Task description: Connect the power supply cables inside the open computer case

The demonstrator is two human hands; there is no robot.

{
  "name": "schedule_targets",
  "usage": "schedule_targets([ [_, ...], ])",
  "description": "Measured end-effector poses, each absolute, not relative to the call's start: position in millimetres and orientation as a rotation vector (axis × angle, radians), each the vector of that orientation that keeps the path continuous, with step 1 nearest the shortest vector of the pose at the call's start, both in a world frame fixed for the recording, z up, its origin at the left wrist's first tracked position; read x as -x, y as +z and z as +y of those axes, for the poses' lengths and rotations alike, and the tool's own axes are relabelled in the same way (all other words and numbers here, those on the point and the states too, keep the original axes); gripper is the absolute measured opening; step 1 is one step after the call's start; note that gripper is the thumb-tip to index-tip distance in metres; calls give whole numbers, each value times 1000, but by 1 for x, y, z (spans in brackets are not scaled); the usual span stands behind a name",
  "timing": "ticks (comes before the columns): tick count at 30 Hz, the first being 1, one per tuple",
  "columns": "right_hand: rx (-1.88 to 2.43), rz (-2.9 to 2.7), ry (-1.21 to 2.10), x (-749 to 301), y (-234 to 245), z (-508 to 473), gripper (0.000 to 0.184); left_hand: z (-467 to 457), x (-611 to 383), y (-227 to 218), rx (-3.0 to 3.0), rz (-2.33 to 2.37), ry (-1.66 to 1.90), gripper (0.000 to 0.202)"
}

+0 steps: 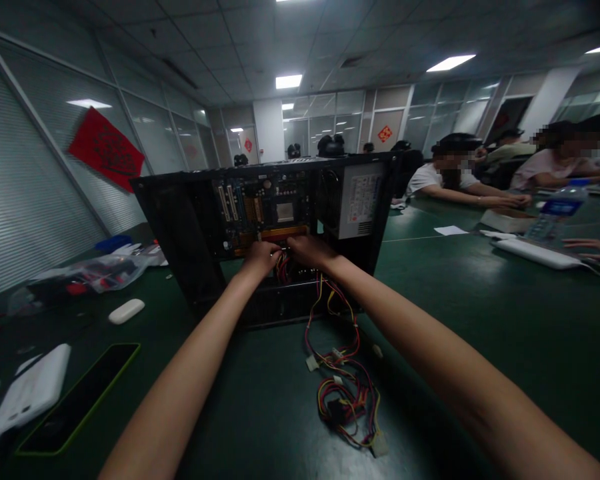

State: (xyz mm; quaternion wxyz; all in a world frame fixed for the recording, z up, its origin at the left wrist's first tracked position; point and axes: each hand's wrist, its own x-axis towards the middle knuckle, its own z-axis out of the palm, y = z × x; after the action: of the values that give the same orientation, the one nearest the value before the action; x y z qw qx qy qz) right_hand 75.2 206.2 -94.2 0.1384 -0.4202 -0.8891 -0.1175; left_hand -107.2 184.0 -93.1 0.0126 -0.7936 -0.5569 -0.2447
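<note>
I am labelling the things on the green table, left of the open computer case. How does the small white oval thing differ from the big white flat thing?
The small white oval thing is rounded like a pebble; the big white flat thing is a long slab with rounded corners. The oval one is much smaller. It lies nearer the computer case; the flat one lies closer to the camera, beside a dark green-edged slab. Both are white and rest untouched on the table.

Open computer case (190, 220) standing on green tabletop (480, 320), motherboard (260, 207) exposed. Left hand (261, 257) and right hand (307, 250) side by side inside case, at bundled wiring below motherboard. Loose cable bundle (347, 393) trailing out onto tabletop. White mouse (126, 311) left of case. Other people seated far right.
</note>
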Motion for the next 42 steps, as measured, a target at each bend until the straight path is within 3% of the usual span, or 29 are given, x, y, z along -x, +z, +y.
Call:
schedule_targets([
  [18,1225,-2464,-118,-86,-102,206,25,186,106,-94,2458,-1737,-743,23],
  [42,1429,-2412,-89,-83,-87,193,30,184,101,-92,2424,-1748,-680,23],
])
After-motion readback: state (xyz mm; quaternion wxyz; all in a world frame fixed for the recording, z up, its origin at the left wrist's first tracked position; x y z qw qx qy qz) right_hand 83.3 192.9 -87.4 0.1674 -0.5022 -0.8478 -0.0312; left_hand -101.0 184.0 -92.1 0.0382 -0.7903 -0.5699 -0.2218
